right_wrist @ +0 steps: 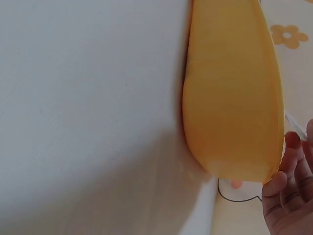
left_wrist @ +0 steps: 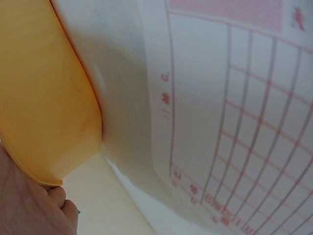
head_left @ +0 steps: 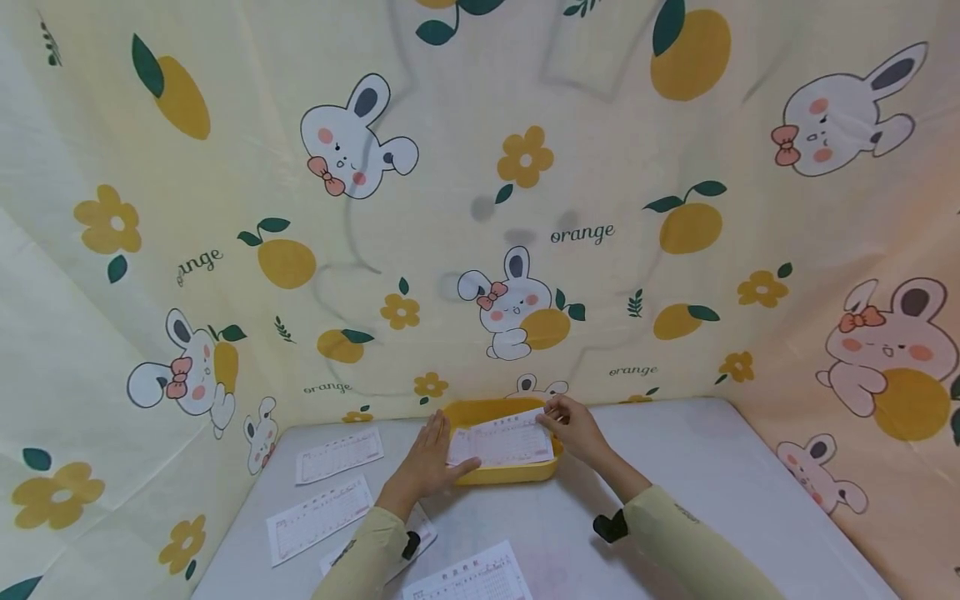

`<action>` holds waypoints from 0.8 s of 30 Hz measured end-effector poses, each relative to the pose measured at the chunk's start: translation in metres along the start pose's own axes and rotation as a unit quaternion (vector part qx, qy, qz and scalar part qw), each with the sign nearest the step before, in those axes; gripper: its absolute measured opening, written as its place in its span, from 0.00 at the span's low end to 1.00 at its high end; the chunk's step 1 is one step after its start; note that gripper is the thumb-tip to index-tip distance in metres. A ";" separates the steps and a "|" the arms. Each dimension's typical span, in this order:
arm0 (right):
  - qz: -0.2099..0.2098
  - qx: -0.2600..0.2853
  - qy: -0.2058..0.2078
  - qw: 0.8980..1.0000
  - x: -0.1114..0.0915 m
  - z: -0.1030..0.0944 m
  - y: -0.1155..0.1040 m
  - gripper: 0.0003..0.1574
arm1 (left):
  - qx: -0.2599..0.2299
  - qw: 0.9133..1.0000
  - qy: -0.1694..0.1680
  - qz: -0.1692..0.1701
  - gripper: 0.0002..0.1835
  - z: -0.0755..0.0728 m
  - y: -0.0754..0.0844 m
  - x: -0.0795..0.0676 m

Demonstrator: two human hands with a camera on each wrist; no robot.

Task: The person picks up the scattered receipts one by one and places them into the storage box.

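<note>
A yellow plastic bin (head_left: 506, 475) stands at the back of the white table, with printed paper forms (head_left: 502, 442) in it, lying aslant. My left hand (head_left: 427, 458) rests against the bin's left side, fingers straight and thumb reaching over the front rim. In the left wrist view, the left hand (left_wrist: 34, 205) touches the bin's rim at a corner. My right hand (head_left: 576, 429) pinches the upper right corner of the top form above the bin's right end. The right wrist view has the right hand's fingertips (right_wrist: 276, 183) at the rim of the bin (right_wrist: 232, 98).
Loose printed forms lie on the table: one far left (head_left: 340, 456), one nearer (head_left: 321, 518), one partly under my left sleeve (head_left: 416, 533), and one at the front (head_left: 472, 575). A patterned cloth (head_left: 450, 250) with rabbits and oranges encloses the table's back and sides.
</note>
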State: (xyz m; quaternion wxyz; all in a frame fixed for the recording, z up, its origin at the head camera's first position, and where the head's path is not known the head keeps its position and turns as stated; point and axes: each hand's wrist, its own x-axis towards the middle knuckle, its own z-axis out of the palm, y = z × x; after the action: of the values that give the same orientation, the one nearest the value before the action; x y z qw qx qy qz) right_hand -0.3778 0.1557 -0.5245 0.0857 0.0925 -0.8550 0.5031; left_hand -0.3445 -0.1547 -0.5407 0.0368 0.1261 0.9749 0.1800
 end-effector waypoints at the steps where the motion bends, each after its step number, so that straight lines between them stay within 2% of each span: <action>1: 0.002 -0.003 -0.001 1.000 0.000 0.000 0.000 0.08 | 0.001 1.000 -0.001 0.001 0.65 0.000 0.000 0.000; 6: 0.000 -0.019 0.002 1.000 0.000 -0.001 0.001 0.08 | 0.001 1.000 -0.002 0.006 0.65 -0.001 0.000 0.000; 12: -0.043 -0.026 0.006 0.999 -0.003 -0.005 0.005 0.08 | -0.004 1.000 -0.001 0.006 0.63 -0.001 0.000 -0.001; 16: -0.052 -0.045 0.011 0.998 -0.006 -0.006 0.009 0.11 | -0.006 1.000 -0.004 -0.004 0.63 0.000 0.002 -0.002; 19: -0.054 -0.073 -0.001 0.996 -0.008 -0.005 0.010 0.20 | -0.003 1.000 -0.004 -0.011 0.64 0.000 0.003 -0.001; 24: -0.035 -0.119 -0.046 0.991 -0.012 -0.001 0.011 0.40 | -0.003 1.000 0.001 -0.011 0.64 -0.001 0.003 -0.001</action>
State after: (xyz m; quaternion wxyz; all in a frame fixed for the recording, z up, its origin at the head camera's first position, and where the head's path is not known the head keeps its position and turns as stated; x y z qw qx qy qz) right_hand -0.3691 0.1631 -0.5361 0.0741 0.1344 -0.9080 0.3899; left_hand -0.3429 -0.1522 -0.5388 0.0381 0.1154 0.9756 0.1827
